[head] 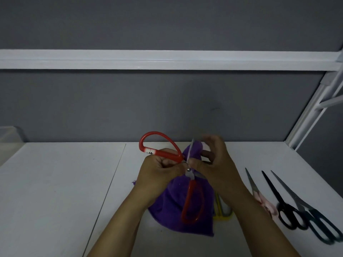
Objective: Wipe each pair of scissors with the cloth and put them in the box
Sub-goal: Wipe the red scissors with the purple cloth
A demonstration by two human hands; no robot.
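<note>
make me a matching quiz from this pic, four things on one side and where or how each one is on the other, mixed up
1 red scissors
2 black scissors
3 cloth
4 box

a at the far left
b lying flat on the right
c held up, blades open
d purple, bunched up

Pairs: 1-c, 2-b, 3-d, 4-a

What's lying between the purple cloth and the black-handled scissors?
Head view: yellow-handled scissors beside the purple cloth, then pink-handled scissors before the black-handled scissors.
</note>
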